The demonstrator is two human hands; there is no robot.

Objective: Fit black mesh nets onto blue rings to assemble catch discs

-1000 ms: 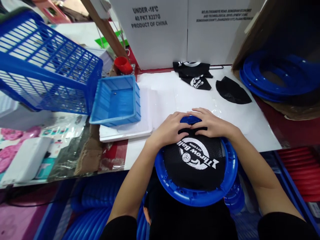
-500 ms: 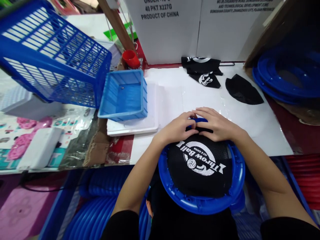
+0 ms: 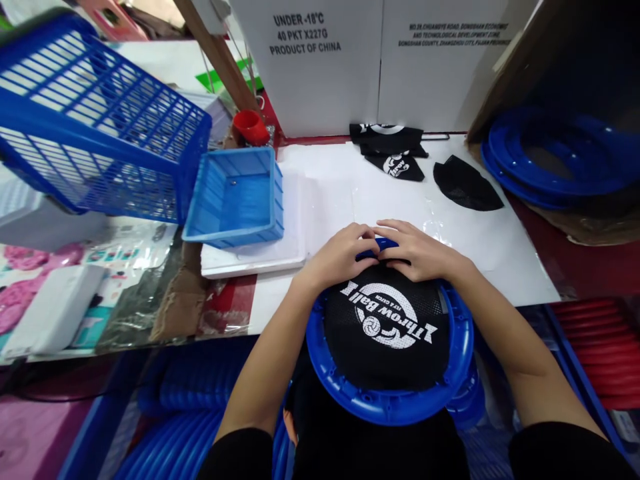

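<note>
A blue plastic ring [image 3: 385,400] rests against the table's near edge, with a black mesh net [image 3: 390,347] printed "Throw Ball" stretched over it. My left hand [image 3: 340,257] and my right hand [image 3: 417,252] sit side by side on the ring's far rim. Their fingers are curled and pressed onto the net's edge where it meets the rim. The far part of the rim is mostly hidden under my fingers.
A small blue tray [image 3: 234,197] sits left of my hands, a large blue basket [image 3: 95,127] beyond it. Spare black nets [image 3: 393,150] and a plain mesh piece [image 3: 465,183] lie farther back. Blue rings [image 3: 550,160] are stacked at the right. White cartons [image 3: 370,60] stand behind.
My hands have stayed on the ring's far rim, fingers shifting slightly along the net's edge. The view swayed a little.
</note>
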